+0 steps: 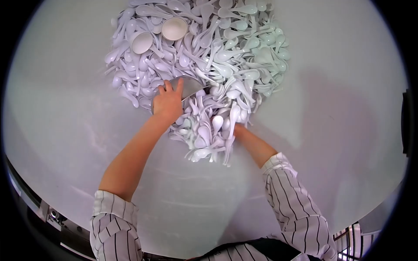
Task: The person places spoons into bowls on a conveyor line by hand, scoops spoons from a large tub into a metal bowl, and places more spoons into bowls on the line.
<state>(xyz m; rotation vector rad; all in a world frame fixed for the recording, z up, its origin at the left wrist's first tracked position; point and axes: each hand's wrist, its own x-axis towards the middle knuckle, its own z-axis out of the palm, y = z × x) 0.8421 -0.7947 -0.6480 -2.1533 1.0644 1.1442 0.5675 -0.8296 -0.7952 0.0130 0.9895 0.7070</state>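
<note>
A large heap of white spoons [222, 56] covers the upper middle of the table. At the heap's near left side, my left hand [169, 102] is on a metal bowl [190, 86] tipped on its side, its fingers over the outer surface. Spoons spill in front of the bowl's rim toward me. My right hand [237, 129] is mostly buried under the spoons at the near right edge of the heap; only the wrist and a little of the hand show, so its fingers are hidden.
Two small round white bowls [174, 28] lie on the upper left part of the heap. The pale table [191, 209] has a curved outer edge. A dark object [406, 124] stands at the far right edge, and metal fittings [54, 215] show at the lower left.
</note>
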